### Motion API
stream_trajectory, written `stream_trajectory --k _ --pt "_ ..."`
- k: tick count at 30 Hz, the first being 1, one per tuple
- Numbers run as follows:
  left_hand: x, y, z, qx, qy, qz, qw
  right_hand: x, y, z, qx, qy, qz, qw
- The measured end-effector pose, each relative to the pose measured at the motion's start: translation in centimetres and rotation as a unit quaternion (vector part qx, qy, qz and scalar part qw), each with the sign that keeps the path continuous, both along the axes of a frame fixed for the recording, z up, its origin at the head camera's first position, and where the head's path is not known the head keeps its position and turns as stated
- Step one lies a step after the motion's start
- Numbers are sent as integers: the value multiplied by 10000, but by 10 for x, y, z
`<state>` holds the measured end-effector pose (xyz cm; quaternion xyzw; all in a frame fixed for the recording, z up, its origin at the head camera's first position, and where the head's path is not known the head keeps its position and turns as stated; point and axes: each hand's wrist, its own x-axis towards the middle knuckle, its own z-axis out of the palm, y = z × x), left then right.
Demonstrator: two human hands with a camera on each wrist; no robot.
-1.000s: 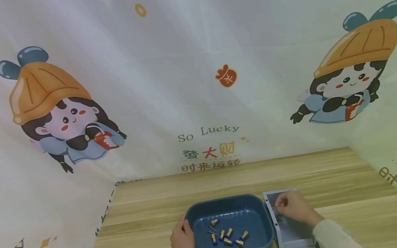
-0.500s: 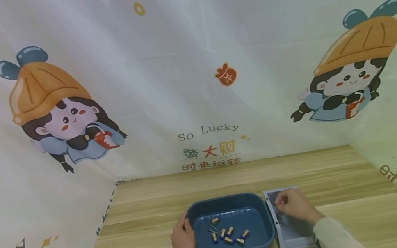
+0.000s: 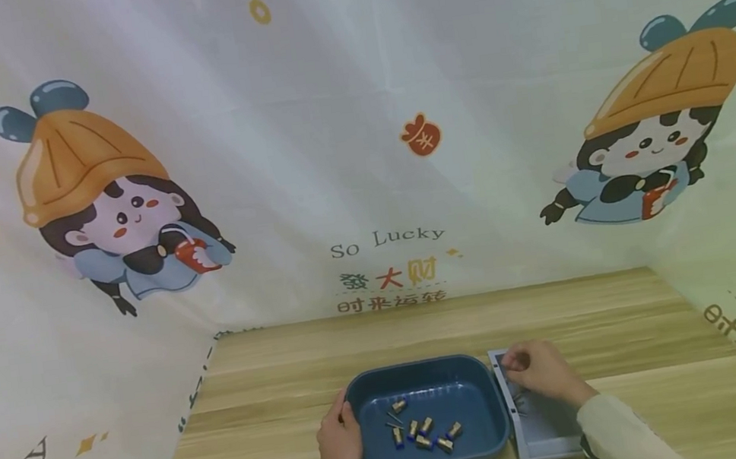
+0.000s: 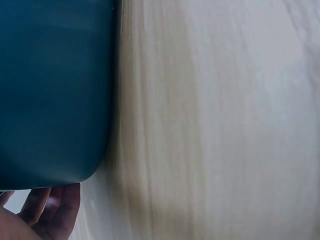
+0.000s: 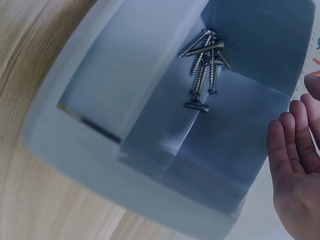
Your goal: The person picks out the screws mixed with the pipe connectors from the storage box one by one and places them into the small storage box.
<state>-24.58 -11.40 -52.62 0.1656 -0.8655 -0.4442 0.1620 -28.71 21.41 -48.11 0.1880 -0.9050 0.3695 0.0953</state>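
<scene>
My left hand (image 3: 339,443) grips the left side of a dark blue plastic tub (image 3: 465,401), thumb at the rim and fingers along the outer wall. In the left wrist view, those fingers (image 4: 60,215) lie against the tub's outside. Several brass fittings (image 3: 427,426) with blue ends lie in the tub beside a couple of thin screws (image 3: 394,419). Over a grey box (image 3: 548,437) right of the tub hovers my right hand (image 3: 547,372), thumb and index tips close together. The right wrist view shows its fingers loosely extended, nothing visible between them. Several screws (image 5: 202,65) are piled inside the box.
Tub and box stand side by side on a wood-grain table (image 3: 276,378). A white printed cloth (image 3: 362,184) hangs behind the table and along both sides.
My right hand has risen slightly and shifted a little away over the box, uncovering more of the screws there. My left hand keeps its hold on the tub.
</scene>
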Motion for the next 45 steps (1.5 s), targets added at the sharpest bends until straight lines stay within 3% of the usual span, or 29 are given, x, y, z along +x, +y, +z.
stream_trajectory --k 8,19,25,38,45 --pt "1 0 1 24 -92 7 10000 1 -14 8 -114 -197 -106 9997" --pt "2 0 5 43 -82 19 10000 1 -39 12 -230 -396 387 9982" --pt "2 0 6 66 -81 25 9999 0 -55 9 -210 -528 439 9974" --pt "1 1 3 68 87 27 9999 -5 -77 -5 -254 -183 914 9953" --pt "1 -1 1 44 74 23 10000 -4 -91 -12 -139 -347 917 9951"
